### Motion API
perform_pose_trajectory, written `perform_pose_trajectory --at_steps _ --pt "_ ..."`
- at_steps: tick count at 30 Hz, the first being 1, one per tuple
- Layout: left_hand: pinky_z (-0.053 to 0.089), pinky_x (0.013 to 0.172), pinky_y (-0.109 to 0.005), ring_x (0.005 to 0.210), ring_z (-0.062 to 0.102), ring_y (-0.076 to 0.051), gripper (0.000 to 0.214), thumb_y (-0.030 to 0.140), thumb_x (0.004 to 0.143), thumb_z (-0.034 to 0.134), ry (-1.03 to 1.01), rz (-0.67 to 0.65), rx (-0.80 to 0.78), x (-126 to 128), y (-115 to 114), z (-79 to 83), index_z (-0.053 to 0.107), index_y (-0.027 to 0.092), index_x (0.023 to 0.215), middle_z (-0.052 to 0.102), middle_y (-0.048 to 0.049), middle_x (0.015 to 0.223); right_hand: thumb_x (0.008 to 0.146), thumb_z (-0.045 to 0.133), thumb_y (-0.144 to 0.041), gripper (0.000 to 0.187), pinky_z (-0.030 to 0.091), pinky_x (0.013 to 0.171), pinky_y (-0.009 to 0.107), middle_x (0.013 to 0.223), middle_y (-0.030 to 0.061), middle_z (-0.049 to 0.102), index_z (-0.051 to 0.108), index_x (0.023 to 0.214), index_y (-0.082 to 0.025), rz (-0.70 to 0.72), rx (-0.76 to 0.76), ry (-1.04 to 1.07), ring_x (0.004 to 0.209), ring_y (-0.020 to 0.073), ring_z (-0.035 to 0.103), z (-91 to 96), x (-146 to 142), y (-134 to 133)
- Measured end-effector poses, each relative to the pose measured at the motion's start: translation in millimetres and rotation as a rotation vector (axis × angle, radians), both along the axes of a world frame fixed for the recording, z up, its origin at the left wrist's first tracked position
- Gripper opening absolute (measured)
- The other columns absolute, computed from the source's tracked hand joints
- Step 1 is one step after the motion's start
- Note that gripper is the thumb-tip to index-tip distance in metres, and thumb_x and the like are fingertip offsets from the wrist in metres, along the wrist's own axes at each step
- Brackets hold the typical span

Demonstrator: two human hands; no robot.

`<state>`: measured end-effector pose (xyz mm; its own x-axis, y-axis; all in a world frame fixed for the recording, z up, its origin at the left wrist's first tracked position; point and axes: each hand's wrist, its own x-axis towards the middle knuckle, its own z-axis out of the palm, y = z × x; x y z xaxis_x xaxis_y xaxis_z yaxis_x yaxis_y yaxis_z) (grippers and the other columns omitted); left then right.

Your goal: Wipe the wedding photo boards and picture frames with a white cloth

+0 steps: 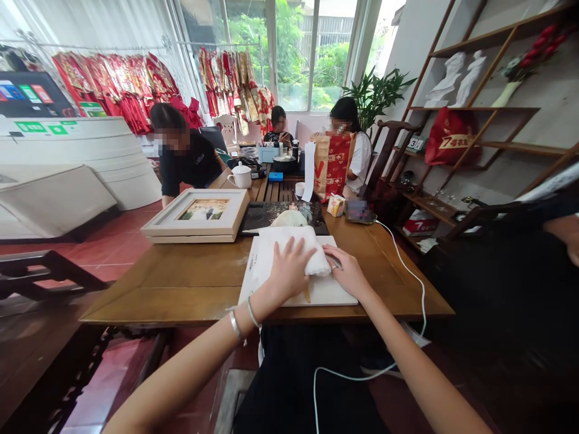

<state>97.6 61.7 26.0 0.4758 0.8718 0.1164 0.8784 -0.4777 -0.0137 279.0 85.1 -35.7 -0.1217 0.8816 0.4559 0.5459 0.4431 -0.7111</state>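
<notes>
My left hand (289, 268) lies flat with fingers spread on a folded white cloth (283, 241), pressing it onto a white flat board (332, 292) at the near edge of the wooden table (190, 283). My right hand (348, 271) rests on the board just right of the cloth, fingers stretched out and touching the cloth's edge. Silver bracelets circle my left wrist. Beyond the cloth lies a dark picture panel (262, 217).
A stack of white picture frames (196, 217) sits to the left. A white cable (407, 268) runs across the table's right side. Three people sit at the far end among a cup (242, 176), a red bag (332, 164) and boxes. Shelves stand on the right.
</notes>
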Motion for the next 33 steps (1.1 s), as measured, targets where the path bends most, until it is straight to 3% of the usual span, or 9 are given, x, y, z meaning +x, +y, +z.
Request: perform_pose_trajectory --at_steps 4,7,15,18,21,28,33 --pt "0.022 0.105 -0.063 0.138 0.019 -0.035 0.074 0.023 0.074 0.058 -0.035 -0.013 0.01 -3 15 -3.2 0.031 0.028 0.142 0.027 -0.0086 0.152 0.082 0.05 -0.017 0.03 0.042 0.103 0.044 0.119 0.0096 0.066 0.068 0.105 -0.021 -0.005 -0.003 0.006 0.118 0.0239 0.057 -0.8 0 1" --pt "0.025 0.103 -0.065 0.139 0.017 -0.035 0.073 0.015 0.073 0.054 -0.04 -0.033 -0.033 -6 7 -2.0 0.032 0.027 0.141 0.028 -0.0078 0.152 0.083 0.05 -0.019 0.029 0.042 0.103 0.044 0.119 0.0107 0.065 0.068 0.106 -0.02 -0.002 -0.003 -0.022 0.118 0.0241 0.057 -0.3 0 1" --pt "0.012 0.106 -0.068 0.142 0.001 -0.036 0.091 0.013 0.061 0.056 -0.008 -0.112 -0.19 -17 -83 2.4 0.025 0.028 0.145 0.015 -0.0065 0.156 0.084 0.049 -0.02 0.027 0.039 0.106 0.047 0.119 0.0115 0.065 0.068 0.104 -0.019 0.001 0.007 -0.045 0.118 0.0242 0.056 -0.7 1 0" --pt "0.01 0.108 -0.066 0.142 0.001 -0.034 0.095 0.011 0.058 0.054 -0.033 -0.111 -0.234 -24 -95 4.1 0.023 0.03 0.146 0.012 -0.0034 0.156 0.084 0.049 -0.021 0.027 0.039 0.106 0.046 0.119 0.0124 0.065 0.068 0.104 -0.018 -0.001 0.001 -0.04 0.119 0.0244 0.056 -1.4 1 0" --pt "0.012 0.109 -0.064 0.143 0.006 -0.031 0.092 0.008 0.058 0.05 -0.072 -0.072 -0.224 -30 -77 6.7 0.027 0.03 0.145 0.019 -0.0017 0.155 0.084 0.049 -0.021 0.027 0.039 0.106 0.047 0.118 0.0124 0.066 0.068 0.103 -0.018 -0.015 -0.001 -0.043 0.118 0.0247 0.057 -1.2 0 0" --pt "0.021 0.106 -0.063 0.14 0.019 -0.032 0.071 0.015 0.073 0.048 -0.089 -0.061 -0.12 -25 9 5.2 0.034 0.026 0.142 0.029 -0.0055 0.151 0.085 0.049 -0.02 0.028 0.041 0.104 0.044 0.12 0.011 0.065 0.067 0.106 -0.019 -0.009 0.01 -0.056 0.117 0.0243 0.057 -0.4 0 -1" --pt "0.022 0.105 -0.063 0.136 0.027 -0.032 0.064 0.021 0.076 0.048 -0.101 -0.053 -0.069 -19 32 3.4 0.039 0.024 0.139 0.038 -0.0077 0.147 0.085 0.049 -0.02 0.028 0.043 0.102 0.044 0.118 0.0107 0.066 0.068 0.105 -0.019 -0.025 0.009 -0.066 0.115 0.0249 0.059 -0.2 0 1"
